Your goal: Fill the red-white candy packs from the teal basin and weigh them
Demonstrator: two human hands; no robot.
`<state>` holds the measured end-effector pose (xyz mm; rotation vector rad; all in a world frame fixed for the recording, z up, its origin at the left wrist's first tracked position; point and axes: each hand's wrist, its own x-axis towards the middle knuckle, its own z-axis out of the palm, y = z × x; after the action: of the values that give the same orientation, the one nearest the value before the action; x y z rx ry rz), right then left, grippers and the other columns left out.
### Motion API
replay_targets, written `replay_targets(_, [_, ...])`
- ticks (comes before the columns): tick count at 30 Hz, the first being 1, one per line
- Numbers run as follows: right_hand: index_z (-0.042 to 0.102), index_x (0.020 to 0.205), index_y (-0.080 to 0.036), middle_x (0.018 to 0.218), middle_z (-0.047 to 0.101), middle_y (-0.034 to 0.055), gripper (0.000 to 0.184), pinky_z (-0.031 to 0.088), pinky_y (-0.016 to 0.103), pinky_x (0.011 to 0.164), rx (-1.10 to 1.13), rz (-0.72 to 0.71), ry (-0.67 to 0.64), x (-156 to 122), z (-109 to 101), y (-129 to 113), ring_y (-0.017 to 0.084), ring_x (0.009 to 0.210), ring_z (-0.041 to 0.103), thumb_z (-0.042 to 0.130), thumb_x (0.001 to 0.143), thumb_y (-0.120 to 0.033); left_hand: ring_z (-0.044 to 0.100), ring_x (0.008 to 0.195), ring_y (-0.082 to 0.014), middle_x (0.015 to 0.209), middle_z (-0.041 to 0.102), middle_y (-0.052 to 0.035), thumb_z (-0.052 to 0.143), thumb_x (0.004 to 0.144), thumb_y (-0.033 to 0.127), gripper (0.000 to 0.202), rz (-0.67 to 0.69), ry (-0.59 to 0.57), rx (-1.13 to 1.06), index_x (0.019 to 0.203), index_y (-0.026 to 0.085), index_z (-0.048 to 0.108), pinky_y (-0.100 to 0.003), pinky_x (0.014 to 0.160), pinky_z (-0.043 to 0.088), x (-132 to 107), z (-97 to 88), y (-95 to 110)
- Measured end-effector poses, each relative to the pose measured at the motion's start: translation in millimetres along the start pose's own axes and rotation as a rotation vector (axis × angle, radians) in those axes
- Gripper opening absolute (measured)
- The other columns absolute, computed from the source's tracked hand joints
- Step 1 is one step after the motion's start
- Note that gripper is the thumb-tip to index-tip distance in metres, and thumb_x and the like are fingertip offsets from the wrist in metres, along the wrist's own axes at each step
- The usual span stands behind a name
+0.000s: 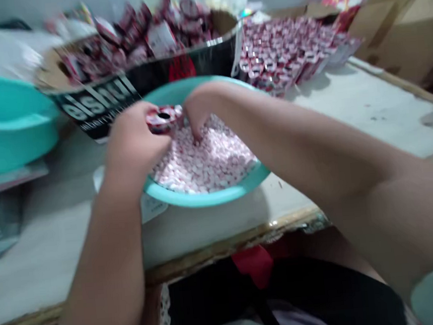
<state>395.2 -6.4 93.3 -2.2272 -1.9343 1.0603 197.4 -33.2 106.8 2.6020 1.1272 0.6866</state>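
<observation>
Over the left rim of a turquoise basin (204, 198), my left hand (132, 134) is closed around a small red and white container (164, 117) with a dark round opening on top. The basin is full of small pale pink and white pieces (205, 163), like little candies or tablets. Fingers pointing down, my right hand (199, 111) reaches into these pieces near the far side, close to the container. Its fingertips are partly hidden, and I cannot make out what they hold.
Behind the basin stands a black printed carton (148, 77) heaped with similar containers (160, 36). Many containers (289, 45) stand in rows at the back right, before a brown cardboard box (398, 30). Another turquoise basin (8, 125) is at left. The table's worn front edge (224, 248) runs below.
</observation>
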Motion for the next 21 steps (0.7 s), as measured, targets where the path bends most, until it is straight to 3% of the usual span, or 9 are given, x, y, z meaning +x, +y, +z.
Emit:
replay_targets(2, [0.071, 0.106, 0.002, 0.073, 0.066, -0.0007, 0.056, 0.054, 0.028, 0.084, -0.069, 0.037, -0.089, -7.2, -4.0, 1.3, 0.018, 0.083, 0.069, 0.089, 0.054, -0.009, 0.067, 0.090, -0.0229, 0.096, 0.073, -0.0028, 0.073, 0.077, 0.019, 0.031, -0.008, -0.029, -0.048, 0.108, 0.021, 0.073, -0.029, 0.077, 0.050, 2.5, 1.4, -1.2])
replay_targets(4, [0.073, 0.105, -0.004, 0.069, 0.064, -0.0025, 0.049, 0.054, 0.022, 0.075, -0.096, -0.002, -0.082, -14.9, -11.9, 5.2, 0.014, 0.072, 0.066, 0.089, 0.058, -0.013, 0.067, 0.093, -0.0226, 0.100, 0.072, -0.0033, 0.070, 0.077, 0.014, 0.033, 0.010, -0.069, -0.075, 0.109, 0.022, 0.073, -0.028, 0.075, 0.049, 7.0, 3.1, -4.0])
replay_targets(7, [0.074, 0.100, -0.012, 0.067, 0.064, -0.0033, 0.034, 0.052, 0.019, 0.063, 0.050, -0.073, 0.062, -29.5, -24.1, 9.0, 0.011, 0.063, 0.063, 0.081, 0.067, -0.009, 0.066, 0.096, -0.0232, 0.104, 0.070, -0.0046, 0.070, 0.077, 0.013, 0.035, 0.051, -0.130, -0.079, 0.111, 0.022, 0.071, -0.030, 0.078, 0.048, 10.7, 5.9, -8.1])
replay_targets(12, [0.070, 0.087, -0.015, 0.065, 0.063, -0.0028, 0.016, 0.049, 0.020, 0.058, 0.294, -0.223, 0.293, -47.4, -30.2, 2.8, 0.010, 0.059, 0.060, 0.073, 0.072, -0.009, 0.064, 0.100, -0.0252, 0.105, 0.070, -0.0061, 0.070, 0.080, 0.020, 0.026, 0.080, -0.168, -0.046, 0.107, 0.020, 0.069, -0.032, 0.081, 0.046, 9.9, 10.3, -13.3])
replay_targets(17, [0.068, 0.092, -0.017, 0.069, 0.065, -0.0017, 0.022, 0.049, 0.021, 0.059, 0.386, -0.415, 0.301, -51.8, -26.8, -8.7, 0.011, 0.063, 0.061, 0.075, 0.073, -0.025, 0.068, 0.097, -0.0258, 0.100, 0.072, -0.0068, 0.069, 0.082, 0.023, 0.023, 0.016, -0.237, -0.085, 0.104, 0.020, 0.067, -0.031, 0.073, 0.045, 9.9, 10.1, -14.1])
replay_targets(21, [0.071, 0.096, -0.017, 0.074, 0.066, -0.0005, 0.028, 0.046, 0.021, 0.059, 0.305, -0.514, 0.328, -52.6, -22.3, -15.2, 0.010, 0.064, 0.058, 0.077, 0.073, -0.031, 0.069, 0.093, -0.0277, 0.093, 0.074, -0.0067, 0.068, 0.083, 0.027, 0.016, -0.070, -0.236, -0.068, 0.098, 0.021, 0.068, -0.031, 0.066, 0.041, 9.7, 5.6, -9.5])
